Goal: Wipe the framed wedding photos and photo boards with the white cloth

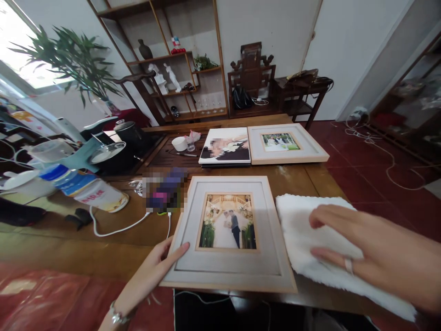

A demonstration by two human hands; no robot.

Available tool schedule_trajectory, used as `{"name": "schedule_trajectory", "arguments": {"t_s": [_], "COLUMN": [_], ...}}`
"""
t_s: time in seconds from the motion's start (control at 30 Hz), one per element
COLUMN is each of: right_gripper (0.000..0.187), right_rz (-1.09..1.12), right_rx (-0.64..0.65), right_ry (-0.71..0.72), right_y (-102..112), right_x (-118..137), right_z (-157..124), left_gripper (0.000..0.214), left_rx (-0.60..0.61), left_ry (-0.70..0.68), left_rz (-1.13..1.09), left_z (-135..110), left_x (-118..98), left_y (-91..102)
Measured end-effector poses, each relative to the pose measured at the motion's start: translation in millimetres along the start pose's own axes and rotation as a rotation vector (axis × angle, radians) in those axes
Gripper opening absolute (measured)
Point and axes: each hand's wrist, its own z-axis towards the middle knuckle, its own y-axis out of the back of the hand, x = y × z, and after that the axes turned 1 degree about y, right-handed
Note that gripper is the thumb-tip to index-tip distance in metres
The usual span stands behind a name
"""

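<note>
A pale framed wedding photo (228,271) lies flat on the wooden table (138,234) right in front of me. My left hand (156,266) rests on the frame's lower left corner, thumb laid over its border and the other fingers under the edge. Just right of the frame lies a white fluffy cloth (303,230). My right hand (365,253) lies on top of that cloth with fingers stretched out flat; a ring shows on one finger.
Farther back lie a second framed photo (287,143) and a photo canvas (225,146). A white cable (117,228), a lying bottle (86,186), kettles and a cup crowd the left. Shelves and a carved chair (251,76) stand behind; red floor lies to the right.
</note>
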Motion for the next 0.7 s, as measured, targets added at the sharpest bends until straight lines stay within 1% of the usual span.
{"name": "schedule_trajectory", "arguments": {"t_s": [0.03,0.1,0.13,0.2,0.27,0.33,0.4,0.47,0.53,0.57,0.63,0.67,0.7], "right_gripper": [0.029,0.043,0.048,0.055,0.062,0.064,0.063,0.062,0.06,0.054,0.039,0.035,0.035], "right_rz": [-0.047,-0.127,-0.166,-0.236,-0.312,-0.39,-0.405,-0.311,-0.178,-0.13,-0.102,-0.108,-0.102], "right_rx": [-0.047,-0.108,-0.116,-0.08,-0.048,-0.037,-0.023,-0.002,-0.016,-0.061,-0.231,-0.321,-0.371], "right_ry": [0.037,0.127,0.162,0.208,0.195,0.154,0.121,0.101,0.037,-0.016,-0.164,-0.249,-0.319], "right_y": [-1.5,-5.9,-9.2,-18.9,-32.0,-44.1,-48.6,-41.4,-24.3,-14.1,3.8,9.7,12.6], "right_x": [11.3,30.2,37.0,44.1,43.4,37.2,26.8,12.6,-3.7,-11.6,-24.4,-28.7,-31.5], "right_z": [-7.6,-16.5,-18.0,-17.8,-15.7,-13.1,-9.7,-4.7,1.7,5.0,11.5,14.4,17.0], "left_gripper": [0.061,0.06,0.06,0.062,0.064,0.063,0.062,0.06,0.057,0.055,0.05,0.049,0.048], "left_rx": [0.019,0.02,0.004,-0.044,-0.073,-0.088,-0.104,-0.126,-0.134,-0.13,-0.12,-0.117,-0.114], "left_ry": [-0.021,-0.059,-0.077,-0.104,-0.125,-0.142,-0.158,-0.172,-0.192,-0.204,-0.227,-0.237,-0.25], "left_rz": [0.04,0.13,0.176,0.265,0.323,0.343,0.362,0.395,0.421,0.429,0.449,0.465,0.484], "left_z": [1.2,3.2,4.1,5.2,5.8,6.1,6.4,6.6,6.6,6.6,6.9,7.2,7.8], "left_x": [-1.3,-1.7,-1.1,0.9,2.2,1.8,-0.3,-3.8,-8.2,-10.8,-16.8,-20.0,-23.4], "left_y": [0.3,-0.8,-2.4,-6.8,-12.2,-17.4,-22.2,-26.5,-30.6,-32.7,-36.8,-38.8,-40.6]}}
